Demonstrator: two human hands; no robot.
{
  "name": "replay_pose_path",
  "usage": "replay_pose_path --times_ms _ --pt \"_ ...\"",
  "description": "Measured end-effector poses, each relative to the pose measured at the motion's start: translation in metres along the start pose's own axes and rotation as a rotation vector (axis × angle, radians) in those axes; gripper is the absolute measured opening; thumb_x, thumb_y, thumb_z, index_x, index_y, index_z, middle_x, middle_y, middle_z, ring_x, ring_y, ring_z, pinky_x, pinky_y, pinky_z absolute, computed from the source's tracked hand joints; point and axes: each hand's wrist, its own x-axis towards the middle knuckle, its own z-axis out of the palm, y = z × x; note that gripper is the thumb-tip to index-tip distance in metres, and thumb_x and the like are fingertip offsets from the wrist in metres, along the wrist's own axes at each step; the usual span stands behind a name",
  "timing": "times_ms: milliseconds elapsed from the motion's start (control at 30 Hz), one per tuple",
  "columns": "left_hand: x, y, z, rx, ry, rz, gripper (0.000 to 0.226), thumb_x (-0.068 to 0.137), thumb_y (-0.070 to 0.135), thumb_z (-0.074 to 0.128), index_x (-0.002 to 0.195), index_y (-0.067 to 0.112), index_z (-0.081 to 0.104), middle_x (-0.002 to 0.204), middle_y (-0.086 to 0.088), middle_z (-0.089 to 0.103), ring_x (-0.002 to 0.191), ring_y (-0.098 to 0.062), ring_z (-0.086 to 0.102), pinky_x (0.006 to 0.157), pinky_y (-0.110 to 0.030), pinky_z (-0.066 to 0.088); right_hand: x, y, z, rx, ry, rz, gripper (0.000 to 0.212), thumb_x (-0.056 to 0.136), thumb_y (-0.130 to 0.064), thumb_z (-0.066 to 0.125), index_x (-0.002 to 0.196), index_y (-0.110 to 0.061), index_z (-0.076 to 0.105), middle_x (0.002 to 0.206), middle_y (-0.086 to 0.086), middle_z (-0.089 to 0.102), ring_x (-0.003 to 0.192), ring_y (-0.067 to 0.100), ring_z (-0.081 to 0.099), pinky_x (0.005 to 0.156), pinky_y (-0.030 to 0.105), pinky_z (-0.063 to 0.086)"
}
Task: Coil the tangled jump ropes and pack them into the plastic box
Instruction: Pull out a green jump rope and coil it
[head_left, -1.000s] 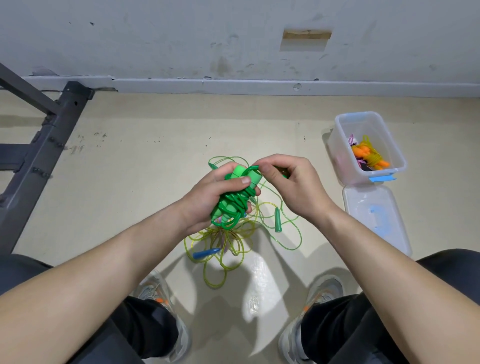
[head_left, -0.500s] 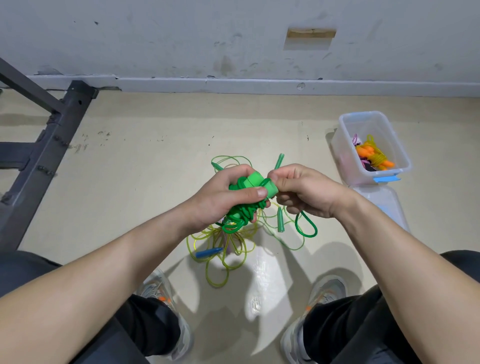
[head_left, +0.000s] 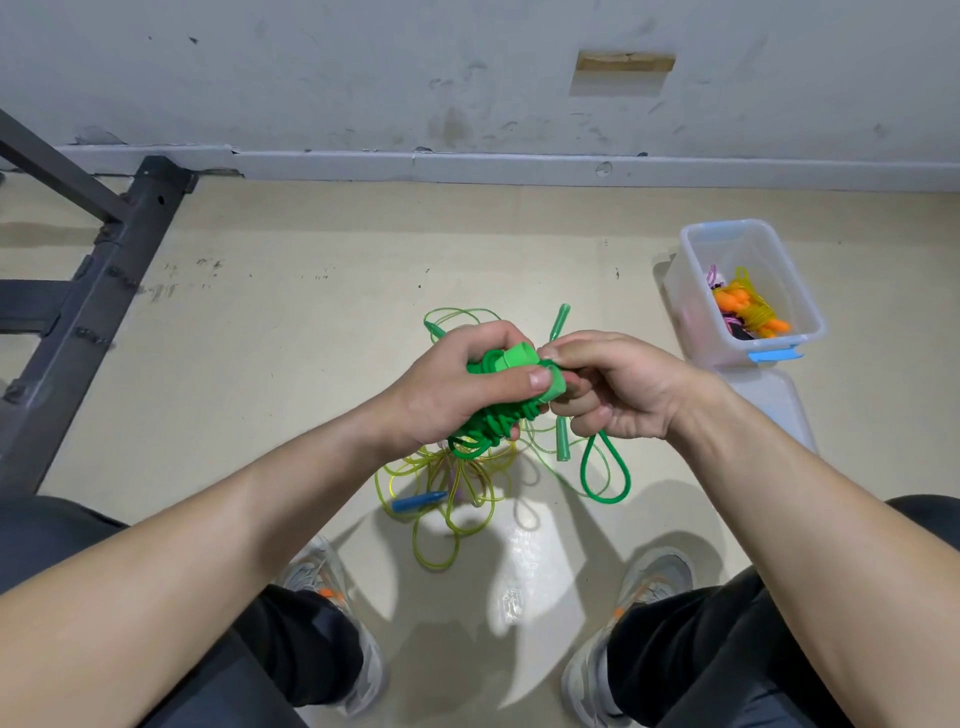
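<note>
Green rope (head_left: 511, 361), one, in two hands (head_left: 441, 387) (head_left: 623, 389); perhaps two ropes (head_left: 418, 503) below.

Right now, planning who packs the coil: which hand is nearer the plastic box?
Right. The right hand lies left of the plastic box; the left hand, gripping the green jump rope, sits farther left, beyond the right.

No readable text, label, brand, number or sign anywhere in view.
</note>
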Motion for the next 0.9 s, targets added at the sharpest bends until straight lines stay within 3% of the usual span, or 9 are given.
replay_pose_path --times_ms 133,333,433,600,800,900 --pt "-0.001 0.003 0.0 0.009 0.018 0.005 0.021 0.082 0.019 0.072 0.091 0.007 0.057 0.082 -0.015 0.065 0.065 -0.026 0.062 0.058 -0.033 0.056 0.0 0.002 0.006 0.084 0.005 0.013 0.035 0.071 -0.027 0.077 0.058 -0.019 0.045 0.062 -0.004 0.015 0.049 0.008 0.009 0.043 0.02 0.009" --pt "0.003 0.0 0.001 0.019 0.058 -0.016 0.023 0.079 0.019 0.074 0.086 0.011 0.054 0.078 -0.014 0.066 0.06 -0.028 0.063 0.051 -0.029 0.053 0.006 0.001 0.013 0.053 0.211 0.017 0.043 0.094 -0.013 0.05 0.053 -0.021 0.038 0.055 -0.005 0.019 0.05 0.01 0.006 0.043 0.022 0.007" --pt "0.005 0.001 0.001 0.038 0.068 -0.009 0.024 0.078 0.019 0.074 0.083 0.01 0.052 0.071 -0.007 0.067 0.057 -0.025 0.063 0.049 -0.028 0.052 0.008 0.0 0.016 -0.003 0.262 -0.025 0.052 0.097 -0.01 0.047 0.048 -0.024 0.04 0.053 -0.005 0.02 0.047 0.008 0.008 0.045 0.023 0.005" --pt "0.008 -0.001 0.003 0.008 0.117 0.0 0.036 0.082 0.025 0.069 0.082 -0.002 0.045 0.076 -0.024 0.06 0.056 -0.026 0.061 0.047 -0.028 0.05 0.009 0.001 0.018 -0.105 0.306 -0.065 0.048 0.095 -0.007 0.048 0.054 -0.024 0.032 0.053 -0.005 0.016 0.047 0.01 0.009 0.049 0.028 0.006" --pt "0.012 -0.007 0.004 0.052 0.109 -0.02 0.023 0.081 0.023 0.069 0.08 0.009 0.051 0.071 -0.015 0.066 0.058 -0.029 0.062 0.05 -0.03 0.051 0.01 0.003 0.019 -0.139 0.369 -0.048 0.054 0.092 -0.006 0.048 0.043 -0.024 0.035 0.049 -0.005 0.019 0.042 0.009 0.014 0.048 0.026 0.008" --pt "0.015 -0.005 0.001 0.072 0.13 -0.015 0.022 0.079 0.023 0.07 0.082 0.01 0.053 0.072 -0.014 0.066 0.057 -0.029 0.062 0.052 -0.032 0.052 0.012 0.002 0.019 -0.123 0.394 -0.047 0.051 0.093 -0.007 0.048 0.047 -0.025 0.034 0.049 -0.006 0.018 0.042 0.009 0.013 0.048 0.026 0.007"
